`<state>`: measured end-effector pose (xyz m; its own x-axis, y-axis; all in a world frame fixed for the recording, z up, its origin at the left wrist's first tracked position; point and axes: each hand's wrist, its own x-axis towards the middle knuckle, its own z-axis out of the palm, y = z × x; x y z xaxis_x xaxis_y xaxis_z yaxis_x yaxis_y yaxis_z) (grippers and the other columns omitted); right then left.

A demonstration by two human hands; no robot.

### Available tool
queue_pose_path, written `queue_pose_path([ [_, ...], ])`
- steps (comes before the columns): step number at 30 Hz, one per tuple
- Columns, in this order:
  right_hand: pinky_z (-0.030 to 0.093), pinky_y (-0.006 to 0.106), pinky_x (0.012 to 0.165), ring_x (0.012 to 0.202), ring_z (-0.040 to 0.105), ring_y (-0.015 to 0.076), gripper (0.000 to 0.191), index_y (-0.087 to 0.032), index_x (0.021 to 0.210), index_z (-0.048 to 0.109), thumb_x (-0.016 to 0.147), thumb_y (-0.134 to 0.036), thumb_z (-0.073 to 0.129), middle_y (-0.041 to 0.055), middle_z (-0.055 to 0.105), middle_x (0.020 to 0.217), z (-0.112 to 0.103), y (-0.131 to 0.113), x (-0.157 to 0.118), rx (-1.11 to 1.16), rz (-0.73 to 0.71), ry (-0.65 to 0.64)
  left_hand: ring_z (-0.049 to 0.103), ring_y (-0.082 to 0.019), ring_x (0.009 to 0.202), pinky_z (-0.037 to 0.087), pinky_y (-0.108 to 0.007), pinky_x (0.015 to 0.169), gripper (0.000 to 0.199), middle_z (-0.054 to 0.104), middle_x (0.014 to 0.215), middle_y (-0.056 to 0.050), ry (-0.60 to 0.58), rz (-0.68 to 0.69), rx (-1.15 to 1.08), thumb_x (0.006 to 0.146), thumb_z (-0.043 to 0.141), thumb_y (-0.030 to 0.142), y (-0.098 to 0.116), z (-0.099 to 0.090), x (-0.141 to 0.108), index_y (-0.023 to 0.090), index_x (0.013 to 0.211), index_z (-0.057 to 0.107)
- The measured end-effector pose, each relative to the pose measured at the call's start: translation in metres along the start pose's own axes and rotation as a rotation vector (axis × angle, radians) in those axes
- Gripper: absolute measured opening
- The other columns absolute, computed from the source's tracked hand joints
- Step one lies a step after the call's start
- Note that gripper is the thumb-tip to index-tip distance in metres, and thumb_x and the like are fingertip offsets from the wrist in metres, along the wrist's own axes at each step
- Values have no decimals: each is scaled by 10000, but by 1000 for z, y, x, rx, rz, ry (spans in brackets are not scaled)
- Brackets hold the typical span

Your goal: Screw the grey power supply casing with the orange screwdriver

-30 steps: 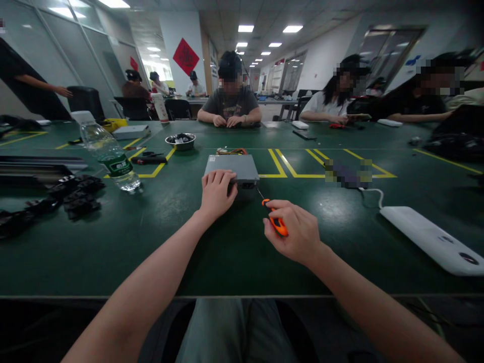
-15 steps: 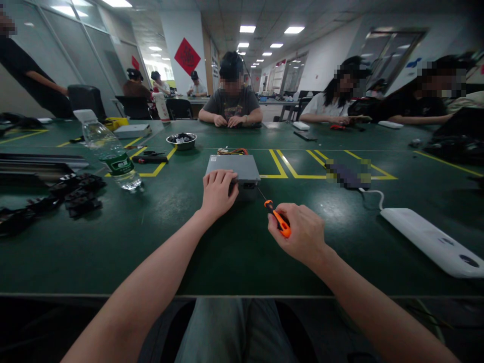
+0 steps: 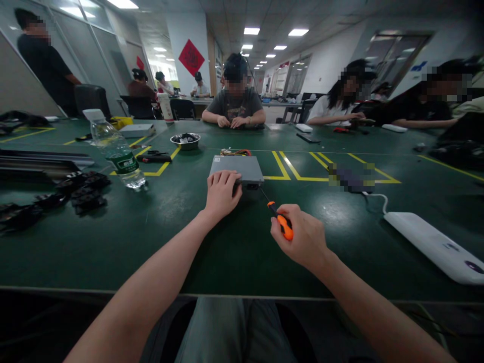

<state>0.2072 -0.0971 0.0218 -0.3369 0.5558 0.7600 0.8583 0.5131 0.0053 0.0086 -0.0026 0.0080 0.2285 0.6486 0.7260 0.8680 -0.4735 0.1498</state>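
Observation:
A grey metal computer power supply unit [image 3: 242, 165] lies on the green table, its socket side facing me and coloured wires behind it. My left hand [image 3: 224, 192] grips its near left edge, fingers over the top and thumb at the front. In my right hand [image 3: 300, 229] is an orange and black screwdriver [image 3: 282, 222], held by its handle. The thin shaft points up and left, with its tip at the unit's front right corner. Whether the tip sits in a screw is too small to tell.
A water bottle [image 3: 121, 156] stands left, near black parts [image 3: 86, 194] and metal strips [image 3: 38, 166]. Beyond are pliers [image 3: 154, 157] and a metal bowl [image 3: 185, 142] of small parts. At right lies a white power bank [image 3: 434, 244] cabled to a phone [image 3: 350, 179]. Several people sit around.
The screwdriver handle has turned a little in my right hand. My left hand stays on the power supply unit. The whole view has shifted slightly.

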Motion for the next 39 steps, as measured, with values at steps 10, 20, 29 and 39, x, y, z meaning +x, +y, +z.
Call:
queue_pose_path([
  [10,401,297,619,684,465,172,50,-173,812,535,767,-193,523,41,541,730,2,-4,3,-5,-168,-60,530,-228,928,372,-381,839,223,613,929,-84,-121,-32,-189,892,426,329,28,-18,-2,178,862,588],
  [20,484,383,686,800,508,220,360,-154,1053,434,745,-256,590,90,548,906,-5,-4,5,155,-60,-199,551,-71,579,419,-200,585,317,608,672,10,-855,-810,-1548,713,704,429,63,-20,-14,130,788,627],
  [29,416,468,986,1247,431,262,721,-247,1272,429,673,-571,665,117,457,1310,7,52,50,600,-98,-559,636,-119,546,516,-239,548,202,639,632,-35,-838,-1221,-1731,870,579,260,68,-35,-8,88,769,612],
  [39,298,431,1092,1257,430,228,483,-236,1191,530,785,-495,565,69,476,1348,114,76,120,984,619,-278,672,-154,639,517,-267,595,200,652,708,-64,-756,-1332,-1762,932,429,148,81,-25,-16,79,809,571],
])
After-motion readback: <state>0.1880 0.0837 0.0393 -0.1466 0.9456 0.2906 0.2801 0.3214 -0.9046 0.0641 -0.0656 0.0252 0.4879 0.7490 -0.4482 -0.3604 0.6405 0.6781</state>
